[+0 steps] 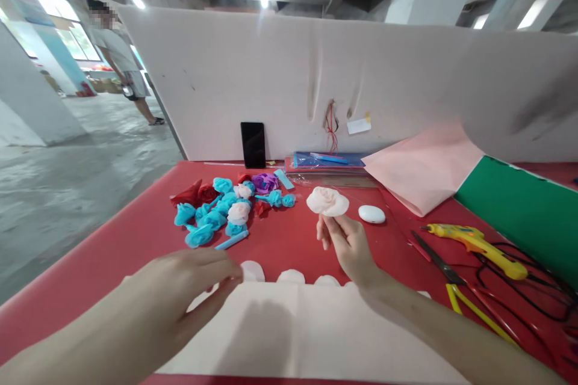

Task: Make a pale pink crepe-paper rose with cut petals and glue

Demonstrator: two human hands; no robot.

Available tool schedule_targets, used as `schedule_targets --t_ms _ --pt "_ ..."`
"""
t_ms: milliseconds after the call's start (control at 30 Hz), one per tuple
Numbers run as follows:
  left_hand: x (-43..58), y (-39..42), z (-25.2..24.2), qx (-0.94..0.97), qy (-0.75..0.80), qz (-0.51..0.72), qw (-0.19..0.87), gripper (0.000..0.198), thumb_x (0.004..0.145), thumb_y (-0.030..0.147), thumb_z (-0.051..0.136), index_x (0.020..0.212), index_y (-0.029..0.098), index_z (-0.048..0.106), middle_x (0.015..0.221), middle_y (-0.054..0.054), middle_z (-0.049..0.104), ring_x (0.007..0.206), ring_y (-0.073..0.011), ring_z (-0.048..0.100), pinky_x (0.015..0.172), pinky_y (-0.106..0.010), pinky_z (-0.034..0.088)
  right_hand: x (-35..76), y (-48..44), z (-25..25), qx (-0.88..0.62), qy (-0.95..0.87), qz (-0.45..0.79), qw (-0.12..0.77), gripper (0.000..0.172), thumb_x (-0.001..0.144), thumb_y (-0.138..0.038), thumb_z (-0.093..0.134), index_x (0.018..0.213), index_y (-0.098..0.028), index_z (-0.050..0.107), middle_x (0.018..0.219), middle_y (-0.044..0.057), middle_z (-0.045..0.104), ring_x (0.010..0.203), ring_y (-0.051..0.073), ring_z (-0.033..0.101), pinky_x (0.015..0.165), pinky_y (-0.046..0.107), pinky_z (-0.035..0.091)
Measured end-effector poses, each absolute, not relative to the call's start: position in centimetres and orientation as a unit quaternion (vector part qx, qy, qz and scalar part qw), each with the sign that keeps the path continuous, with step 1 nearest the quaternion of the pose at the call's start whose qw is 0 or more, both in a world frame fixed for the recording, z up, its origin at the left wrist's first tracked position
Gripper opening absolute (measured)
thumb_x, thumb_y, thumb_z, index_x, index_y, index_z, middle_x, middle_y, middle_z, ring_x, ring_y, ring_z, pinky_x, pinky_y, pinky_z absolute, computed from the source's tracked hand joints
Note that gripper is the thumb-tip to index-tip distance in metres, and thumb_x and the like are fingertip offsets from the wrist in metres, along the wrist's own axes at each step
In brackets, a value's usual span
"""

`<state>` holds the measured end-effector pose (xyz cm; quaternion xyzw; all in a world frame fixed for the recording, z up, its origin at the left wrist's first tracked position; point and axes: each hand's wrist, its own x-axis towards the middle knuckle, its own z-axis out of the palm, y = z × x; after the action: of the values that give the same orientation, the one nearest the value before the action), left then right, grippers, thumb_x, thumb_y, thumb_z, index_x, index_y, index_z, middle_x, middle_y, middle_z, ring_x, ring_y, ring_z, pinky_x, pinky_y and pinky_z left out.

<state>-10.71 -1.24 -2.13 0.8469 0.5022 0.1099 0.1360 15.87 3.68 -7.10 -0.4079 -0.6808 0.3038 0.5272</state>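
My right hand (pixel 345 243) is closed around the underside of a pale pink crepe paper rose (pixel 327 201) and holds it up above the table. At the lower left, my left hand (pixel 198 283) has its thumb and fingers together at the edge of a pale round paper petal (pixel 253 271). More such petals, one of them a half-hidden petal (pixel 291 277), lie in a row along the top edge of a pale paper sheet (pixel 271 337). My right forearm covers part of that sheet.
Blue paper flowers (pixel 214 219) lie in a pile with red, purple and pink ones. A white oval object (pixel 371 214), scissors (pixel 445 267) and a yellow glue gun (pixel 478 245) with its cable are to the right. A phone (pixel 253 145) leans against the back panel. A person (pixel 120 57) stands far left.
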Motion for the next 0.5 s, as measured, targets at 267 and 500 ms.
schedule_targets --t_ms 267,500 --pt "-16.0 -1.8 -8.3 0.841 0.522 0.141 -0.024 0.029 0.085 0.027 0.043 0.096 0.033 0.069 0.1 0.0 0.073 0.091 -0.0234 0.067 0.081 -0.031 0.051 14.4 1.6 -7.1 -0.402 -0.675 0.446 0.43 0.029 0.092 -0.031 0.034 0.068 -0.018 0.044 0.052 -0.002 0.055 0.039 0.007 0.042 0.042 0.019 0.035" --pt "-16.6 -2.6 -10.5 0.845 0.5 0.19 -0.008 0.034 0.082 0.028 0.049 0.112 0.039 0.061 0.119 0.003 0.065 0.107 -0.026 0.06 0.092 -0.036 0.047 13.8 0.9 -7.8 -0.405 -0.692 0.49 0.342 0.024 0.089 -0.022 0.036 0.068 -0.017 0.045 0.059 0.001 0.059 0.049 0.009 0.05 0.051 0.02 0.041"
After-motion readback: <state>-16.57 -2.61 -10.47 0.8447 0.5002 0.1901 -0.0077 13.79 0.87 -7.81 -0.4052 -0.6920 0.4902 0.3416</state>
